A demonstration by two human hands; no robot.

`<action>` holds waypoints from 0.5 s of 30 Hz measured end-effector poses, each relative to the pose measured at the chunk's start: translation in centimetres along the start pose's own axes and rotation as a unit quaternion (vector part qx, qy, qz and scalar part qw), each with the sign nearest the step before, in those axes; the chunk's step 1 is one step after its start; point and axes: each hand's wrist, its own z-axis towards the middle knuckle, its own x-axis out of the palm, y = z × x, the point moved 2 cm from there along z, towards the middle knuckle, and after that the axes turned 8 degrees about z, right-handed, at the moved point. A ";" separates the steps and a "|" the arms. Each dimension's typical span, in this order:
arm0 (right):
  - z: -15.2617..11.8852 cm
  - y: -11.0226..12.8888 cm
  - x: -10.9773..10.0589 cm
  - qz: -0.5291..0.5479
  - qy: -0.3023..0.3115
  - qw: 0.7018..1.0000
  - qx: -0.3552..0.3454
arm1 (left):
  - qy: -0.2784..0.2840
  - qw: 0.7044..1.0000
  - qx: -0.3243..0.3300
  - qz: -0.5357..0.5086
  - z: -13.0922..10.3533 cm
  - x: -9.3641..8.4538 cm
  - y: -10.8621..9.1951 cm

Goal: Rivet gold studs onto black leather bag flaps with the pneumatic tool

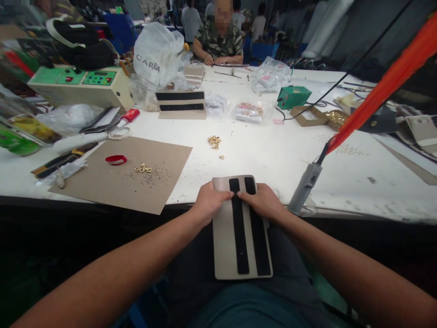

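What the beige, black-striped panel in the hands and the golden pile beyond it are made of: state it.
Beige, black-striped rectangular panel: probably leather or coated board, from its smooth, satin sheen.
Small golden pile: likely polished metal, given bright glints; plated plastic possible.

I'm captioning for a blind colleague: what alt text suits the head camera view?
The wearer's left hand and right hand hold a beige panel with two black strips, both thumbs on one strip. On the white table beyond are gold links, a brown sheet and a green-topped machine; across it is a person in a camouflage shirt.
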 end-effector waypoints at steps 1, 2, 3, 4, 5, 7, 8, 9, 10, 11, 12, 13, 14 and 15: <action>0.7 -0.1 0.1 -0.025 0.005 1.000 0.005 | 0.000 1.000 0.000 0.023 0.7 0.0 0.0; 1.3 -0.3 0.3 -0.046 0.009 0.999 0.010 | 0.001 0.999 0.002 0.049 1.2 0.0 0.1; 1.8 -0.4 0.5 -0.060 0.010 0.998 0.015 | 0.001 0.997 0.007 0.078 1.6 0.0 0.1; 2.1 -0.5 0.6 -0.069 0.008 0.997 0.019 | 0.002 0.994 0.015 0.110 2.0 -0.1 0.1; 2.3 -0.6 0.7 -0.074 0.006 0.997 0.022 | 0.002 0.989 0.025 0.142 2.2 -0.1 0.0; 2.6 -0.6 0.8 -0.084 0.005 0.996 0.026 | -0.008 0.974 0.059 0.217 2.4 -0.4 -0.3; 2.7 -0.6 0.9 -0.087 0.005 0.996 0.028 | -0.022 0.962 0.082 0.258 2.4 -0.6 -0.5; 2.7 -0.5 0.9 -0.089 0.004 0.996 0.030 | -0.042 0.946 0.112 0.301 2.3 -0.8 -0.8; 2.7 -0.5 0.8 -0.092 0.002 0.995 0.029 | -0.067 0.925 0.150 0.342 2.1 -1.0 -1.0; 2.8 -0.4 0.8 -0.094 -0.001 0.995 0.028 | -0.094 0.900 0.194 0.378 1.8 -1.2 -1.2; 2.8 -0.4 0.8 -0.097 -0.006 0.995 0.024 | -0.119 0.872 0.243 0.409 1.5 -1.4 -1.3; 2.9 -0.3 0.8 -0.101 -0.014 0.995 0.019 | -0.136 0.841 0.295 0.433 1.3 -1.5 -1.2; 3.0 -0.3 0.8 -0.104 -0.023 0.994 0.011 | -0.141 0.813 0.341 0.451 1.1 -1.5 -1.0; 3.2 -0.3 0.8 -0.108 -0.034 0.994 0.001 | -0.130 0.792 0.377 0.462 1.1 -1.4 -0.7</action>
